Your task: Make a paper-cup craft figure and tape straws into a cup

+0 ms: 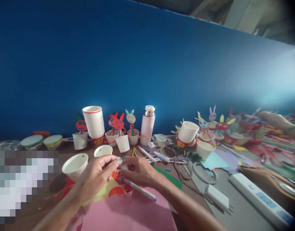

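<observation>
My left hand (99, 173) is closed, thumb and forefinger pinched on a small blue piece (119, 159) too small to name. Close beside it, my right hand (138, 170) has its fingers curled together near a pale, blurred item; what they hold is unclear. Below the hands, a white marker (140, 190) with a blue end lies on pink paper (128, 211). Red and yellow paper (103, 192) shows between the wrists. Two white paper cups (75, 165) stand open just beyond my left hand.
A cup stack (93, 122), a pink thermos (147, 126) and cups with paper rabbit faces (119, 124) line the blue wall. Cables, a charger (217, 197) and a power strip (260, 199) lie right. Another person's hand (272, 119) is at far right.
</observation>
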A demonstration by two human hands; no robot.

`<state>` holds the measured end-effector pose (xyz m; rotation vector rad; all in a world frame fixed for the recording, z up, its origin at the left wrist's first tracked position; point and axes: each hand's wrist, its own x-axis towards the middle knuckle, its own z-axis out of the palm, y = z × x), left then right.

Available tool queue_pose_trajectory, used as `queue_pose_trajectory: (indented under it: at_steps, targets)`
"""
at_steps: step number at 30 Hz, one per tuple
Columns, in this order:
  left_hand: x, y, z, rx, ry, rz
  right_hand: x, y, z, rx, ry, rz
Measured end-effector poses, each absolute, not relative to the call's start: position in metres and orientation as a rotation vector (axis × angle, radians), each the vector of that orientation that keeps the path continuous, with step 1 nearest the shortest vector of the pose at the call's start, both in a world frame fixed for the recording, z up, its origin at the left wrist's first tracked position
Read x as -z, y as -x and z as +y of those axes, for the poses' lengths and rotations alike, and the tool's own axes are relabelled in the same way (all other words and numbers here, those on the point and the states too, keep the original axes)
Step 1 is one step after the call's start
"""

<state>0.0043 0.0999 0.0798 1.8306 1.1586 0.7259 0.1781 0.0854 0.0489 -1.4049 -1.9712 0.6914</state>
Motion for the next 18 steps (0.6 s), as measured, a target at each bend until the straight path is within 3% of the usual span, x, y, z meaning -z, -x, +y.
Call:
queue_pose_trajectory:
  at_steps: [6,18]
  targets:
    - [-0.074,-0.001,0.106,-0.725,-1.711,1.138,-0.049,-0.175,0.088,-0.574,1.183,-2.005]
    - [-0.092,-0.002,0.101,-0.692,-1.458,1.109,-0.042,-0.176,0.088,-1.166,0.905,-1.733]
